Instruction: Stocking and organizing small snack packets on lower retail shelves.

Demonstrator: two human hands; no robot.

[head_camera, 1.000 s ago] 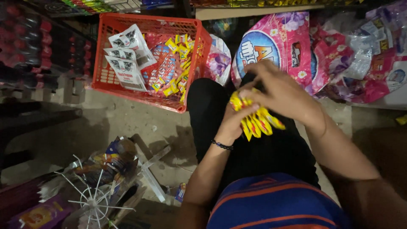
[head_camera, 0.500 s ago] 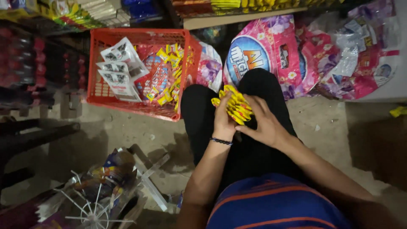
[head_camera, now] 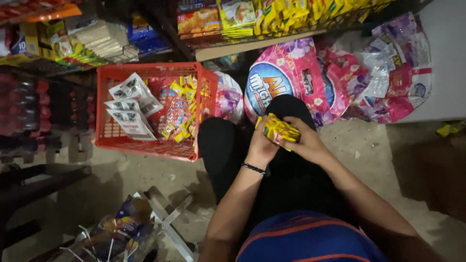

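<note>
Left hand [head_camera: 262, 144] and right hand [head_camera: 305, 139] clasp yellow packets [head_camera: 278, 129]

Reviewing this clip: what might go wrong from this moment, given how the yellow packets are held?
1. Both hands, left hand and right hand, clutch a loose bundle of yellow packets above the lap; some may slip to the dusty floor.
2. The red basket is already full of packets, so anything added might spill over.
3. Dim light may make sorting errors likelier.
</note>
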